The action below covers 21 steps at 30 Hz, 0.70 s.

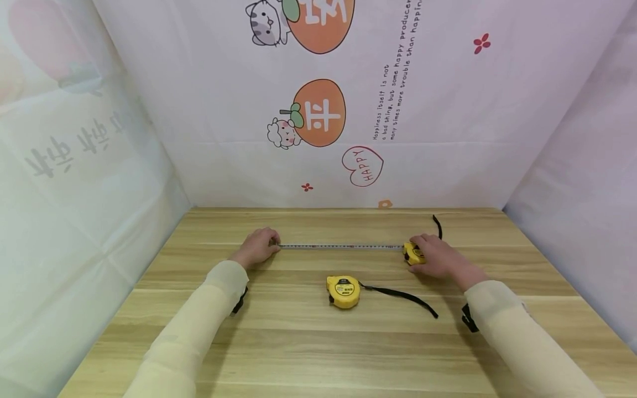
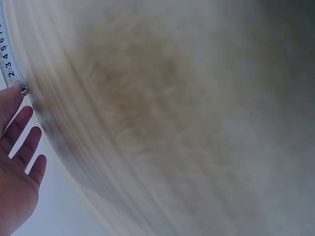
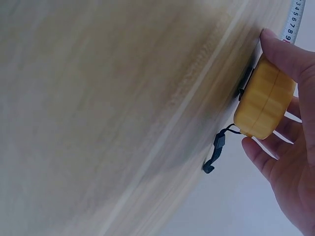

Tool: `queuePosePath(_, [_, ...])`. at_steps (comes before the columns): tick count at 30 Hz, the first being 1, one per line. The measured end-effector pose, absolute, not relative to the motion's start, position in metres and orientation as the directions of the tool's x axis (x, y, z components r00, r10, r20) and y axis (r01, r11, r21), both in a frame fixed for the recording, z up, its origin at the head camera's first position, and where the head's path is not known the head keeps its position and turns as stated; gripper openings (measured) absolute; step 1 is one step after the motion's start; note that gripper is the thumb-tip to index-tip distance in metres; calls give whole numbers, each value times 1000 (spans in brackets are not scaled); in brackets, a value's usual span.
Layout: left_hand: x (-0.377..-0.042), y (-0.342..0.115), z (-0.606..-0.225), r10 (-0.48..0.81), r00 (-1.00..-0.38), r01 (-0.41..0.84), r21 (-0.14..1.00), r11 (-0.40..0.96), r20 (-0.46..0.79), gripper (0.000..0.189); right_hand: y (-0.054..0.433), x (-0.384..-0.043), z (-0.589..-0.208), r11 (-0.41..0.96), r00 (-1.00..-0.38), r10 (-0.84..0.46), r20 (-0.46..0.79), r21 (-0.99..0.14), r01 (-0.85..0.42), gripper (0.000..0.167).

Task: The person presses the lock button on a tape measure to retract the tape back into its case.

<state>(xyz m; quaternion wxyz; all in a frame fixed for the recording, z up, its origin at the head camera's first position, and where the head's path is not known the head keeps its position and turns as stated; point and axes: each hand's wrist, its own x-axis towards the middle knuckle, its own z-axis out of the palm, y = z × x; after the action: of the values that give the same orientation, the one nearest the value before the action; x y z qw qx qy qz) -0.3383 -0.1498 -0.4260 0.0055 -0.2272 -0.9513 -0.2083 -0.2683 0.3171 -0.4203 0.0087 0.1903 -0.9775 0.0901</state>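
A silver tape blade (image 1: 338,246) is drawn out straight across the far part of the table. Its hooked end (image 2: 23,90) is pinched by my left hand (image 1: 259,246), with the thumb on the blade near the 2 mark. At the other end my right hand (image 1: 434,256) grips the yellow tape measure case (image 3: 266,98), thumb along one side and fingers beneath. A black wrist strap (image 3: 215,150) hangs from that case. Nearer to me, between the two arms, a second yellow tape measure (image 1: 343,292) lies on the table, its blade not showing.
The second tape measure's black strap (image 1: 403,294) trails to the right on the wood-grain table (image 1: 318,359). Behind the table rises a white printed cloth (image 1: 224,166), with more white cloth at the left (image 1: 74,221) and right sides.
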Motion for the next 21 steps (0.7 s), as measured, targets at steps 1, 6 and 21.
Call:
queuePosePath(1, [-339, -150, -426, 433, -895, 440, 391, 809, 110, 10, 317, -268, -420, 911, -926, -373, 54, -170, -377, 73])
queuePosePath(6, [-338, -151, -426, 440, -889, 452, 392, 802, 126, 9, 316, -268, -420, 910, -924, -378, 62, -160, -383, 71])
queuePosePath(21, [-341, -155, -430, 440, -889, 452, 390, 802, 127, 6, 312, -268, -420, 902, -909, -409, 82, -112, -417, 68])
